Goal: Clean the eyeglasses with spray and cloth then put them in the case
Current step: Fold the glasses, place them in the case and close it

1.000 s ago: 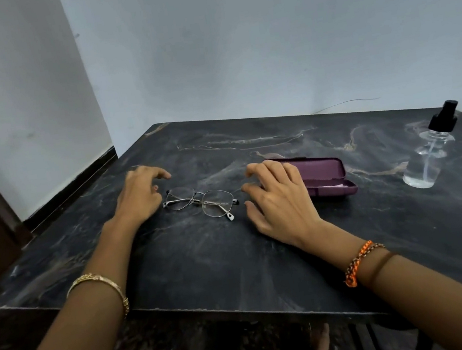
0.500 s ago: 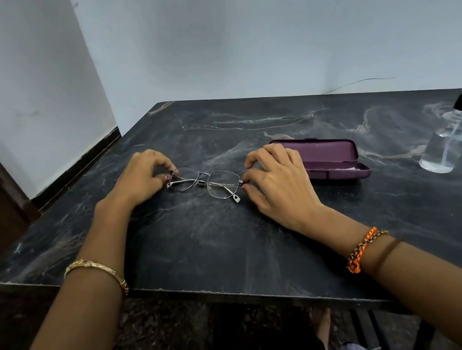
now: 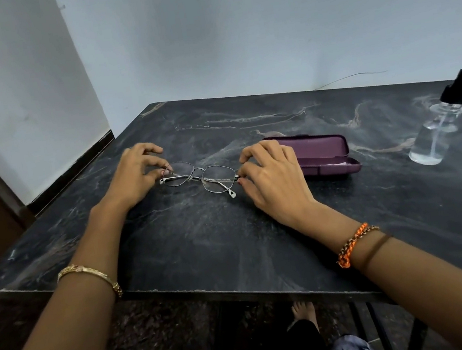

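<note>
Where your two hands meet the dark marbled surface (image 3: 203, 239), the metal-framed eyeglasses (image 3: 200, 176) lie between them, temples folded, lenses facing roughly up. Your left hand (image 3: 134, 177) sits at the left end of the frame; thumb and forefinger are pinched together on the rim of the left lens, other fingers curled above it. Your right hand (image 3: 272, 177) sits at the right end; thumb and forefinger close on the frame's right corner near the hinge, remaining fingers arched over. One temple tip pokes out toward you below the right lens. Whether the frame is clear of the surface or resting on it, cannot tell.

The purple eyeglass case (image 3: 319, 152) lies open just behind and to the right of your right hand, lid tipped back, a pale strip showing along its front lip. Clear spray bottle (image 3: 438, 128) with a black pump top stands upright well to the right, near the far right edge, part full of liquid. No cloth identifiable.

Gold bracelet (image 3: 88, 274) on your left wrist; orange braided band (image 3: 351, 246) and a thin dark band on your right. Pale walls behind.
</note>
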Demonstrator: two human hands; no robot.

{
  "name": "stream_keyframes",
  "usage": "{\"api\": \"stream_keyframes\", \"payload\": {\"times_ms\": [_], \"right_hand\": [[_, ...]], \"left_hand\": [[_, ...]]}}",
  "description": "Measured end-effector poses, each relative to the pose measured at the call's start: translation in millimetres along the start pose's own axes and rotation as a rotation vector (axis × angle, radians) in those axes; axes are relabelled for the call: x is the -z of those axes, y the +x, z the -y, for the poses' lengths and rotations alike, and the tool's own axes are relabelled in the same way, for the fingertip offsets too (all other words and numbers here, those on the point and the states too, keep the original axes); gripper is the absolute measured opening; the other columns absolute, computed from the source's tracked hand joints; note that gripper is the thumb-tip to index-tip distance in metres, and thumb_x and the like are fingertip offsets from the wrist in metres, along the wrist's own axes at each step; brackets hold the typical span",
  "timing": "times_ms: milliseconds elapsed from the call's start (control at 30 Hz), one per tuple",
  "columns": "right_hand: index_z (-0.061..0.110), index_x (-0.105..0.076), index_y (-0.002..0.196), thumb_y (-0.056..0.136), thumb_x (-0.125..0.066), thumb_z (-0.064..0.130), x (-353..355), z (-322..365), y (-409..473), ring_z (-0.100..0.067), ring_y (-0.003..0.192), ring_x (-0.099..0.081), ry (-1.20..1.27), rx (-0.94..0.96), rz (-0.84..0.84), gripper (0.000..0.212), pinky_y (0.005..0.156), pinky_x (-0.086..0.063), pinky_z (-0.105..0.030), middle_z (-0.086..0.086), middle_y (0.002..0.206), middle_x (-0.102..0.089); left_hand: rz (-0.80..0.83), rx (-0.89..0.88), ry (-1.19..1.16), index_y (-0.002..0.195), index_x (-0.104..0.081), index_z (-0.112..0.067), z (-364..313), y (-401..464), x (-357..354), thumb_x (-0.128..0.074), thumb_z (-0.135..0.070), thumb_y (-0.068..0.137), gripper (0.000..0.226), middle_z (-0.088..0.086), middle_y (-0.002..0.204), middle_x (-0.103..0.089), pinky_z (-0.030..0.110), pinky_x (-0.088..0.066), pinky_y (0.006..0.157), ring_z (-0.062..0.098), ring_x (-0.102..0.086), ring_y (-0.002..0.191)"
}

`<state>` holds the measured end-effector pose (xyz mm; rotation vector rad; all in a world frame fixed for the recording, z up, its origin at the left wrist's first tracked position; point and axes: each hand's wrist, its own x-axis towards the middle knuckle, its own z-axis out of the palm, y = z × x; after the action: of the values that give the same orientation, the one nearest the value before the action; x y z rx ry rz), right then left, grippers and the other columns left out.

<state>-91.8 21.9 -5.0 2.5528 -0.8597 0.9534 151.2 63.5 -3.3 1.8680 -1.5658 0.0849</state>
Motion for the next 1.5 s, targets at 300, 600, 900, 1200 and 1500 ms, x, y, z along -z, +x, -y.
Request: {"api": "stream_keyframes", "payload": {"times_ms": [300,600,900,1200,1500], "right_hand": [[0.008,-0.067,0.072,0.072,-0.070,0.014,4.4,-2.3,-2.1,-0.032,0.092,-0.061,0.130,-0.130,-0.251,0.006,0.070,-0.044,-0.036,-0.008,0.092,-0.067],[0.010,-0.070,0.079,0.077,-0.065,0.016,19.7,-31.6,-4.0,-0.016,0.093,-0.041,0.463,-0.364,-0.417,0.008,0.079,-0.029,-0.027,-0.007,0.095,-0.059],[0.021,-0.067,0.083,0.081,-0.065,0.017,53.3,-96.9,-6.4,-0.013,0.101,-0.041,0.690,-0.578,-0.350,0.006,0.082,-0.032,-0.022,0.003,0.097,-0.048],[0.020,-0.067,0.078,0.082,-0.063,0.016,41.3,-127.7,-35.7,-0.023,0.104,-0.048,0.664,-0.725,-0.248,0.007,0.089,-0.039,-0.045,-0.002,0.095,-0.055],[0.019,-0.067,0.072,0.082,-0.063,0.019,31.3,-133.3,-39.1,-0.023,0.103,-0.052,0.588,-0.778,-0.120,0.011,0.089,-0.044,-0.044,-0.004,0.093,-0.059]], "left_hand": [[-0.157,-0.073,-0.111,0.090,-0.070,0.000,-16.6,-5.9,0.1,-0.064,-0.005,0.077,0.015,0.014,0.116,-0.055,-0.004,-0.023,0.082,0.020,-0.036,0.100],[-0.303,-0.126,-0.269,0.085,-0.071,-0.005,-57.5,-7.0,-6.0,-0.069,-0.004,0.071,0.014,-0.001,0.105,-0.050,-0.004,-0.026,0.084,0.018,-0.040,0.100],[-0.259,-0.105,-0.465,0.082,-0.071,-0.004,-121.8,13.1,-33.8,-0.072,-0.005,0.070,0.012,-0.002,0.106,-0.051,-0.005,-0.025,0.079,0.016,-0.042,0.101],[-0.213,-0.162,-0.462,0.078,-0.069,0.002,-140.2,20.5,-74.2,-0.069,-0.001,0.071,0.008,0.000,0.105,-0.048,-0.004,-0.029,0.078,0.015,-0.039,0.097],[-0.166,-0.150,-0.362,0.081,-0.067,0.004,-133.6,18.3,-81.1,-0.068,0.001,0.072,0.010,0.001,0.104,-0.046,-0.008,-0.026,0.074,0.011,-0.036,0.089]]}}
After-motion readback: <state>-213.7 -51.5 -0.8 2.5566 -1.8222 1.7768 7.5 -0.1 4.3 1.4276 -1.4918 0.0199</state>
